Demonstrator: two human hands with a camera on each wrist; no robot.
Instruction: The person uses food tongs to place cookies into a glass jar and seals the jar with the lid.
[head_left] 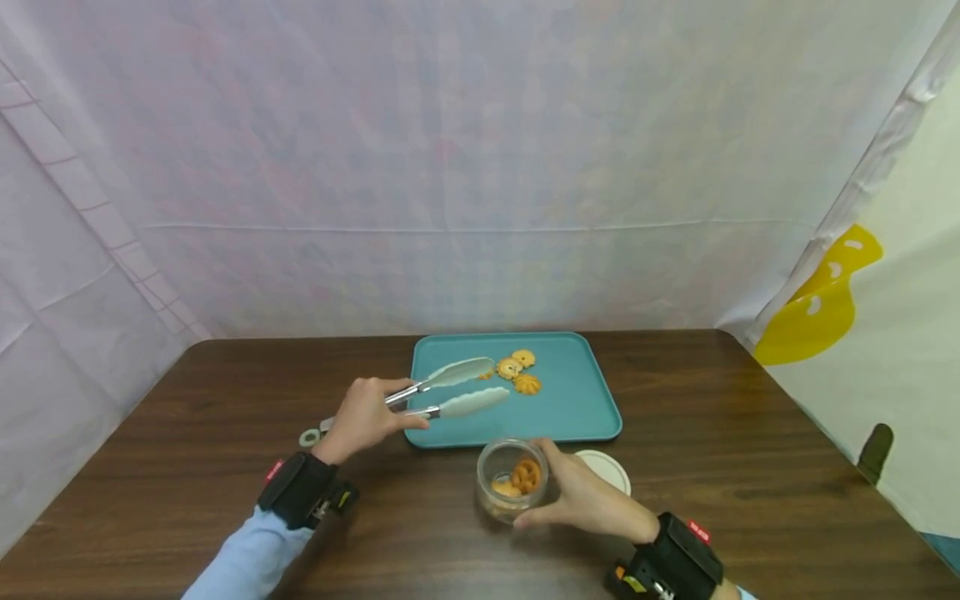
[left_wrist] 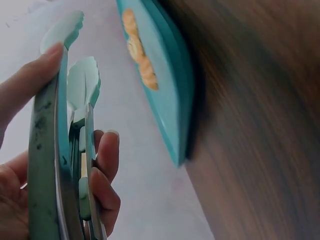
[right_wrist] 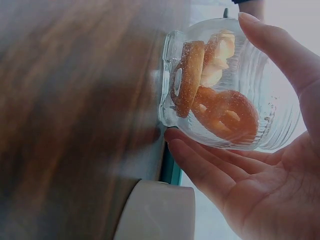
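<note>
My left hand [head_left: 363, 419] grips a pair of metal tongs [head_left: 472, 402] with pale green tips, thumb along one arm and fingers around the other. The tongs' tips stand apart over the left part of a teal tray [head_left: 573, 408]. Several cookies [head_left: 527, 384] lie on that tray near its middle. My right hand [head_left: 592, 498] holds a clear glass jar [head_left: 491, 507] from the right, thumb and fingers on either side. Inside the jar are pretzel-shaped cookies [right_wrist: 230, 116] and a paler cookie [right_wrist: 212, 70]. The jar's base is right at the tabletop in the right wrist view.
A round whitish lid [head_left: 606, 471] lies on the brown wooden table [head_left: 247, 417] behind my right hand, near the tray's front edge. Pale hanging cloth [head_left: 450, 167] closes off the back and sides. A yellow shape [head_left: 817, 308] shows on the right-hand cloth.
</note>
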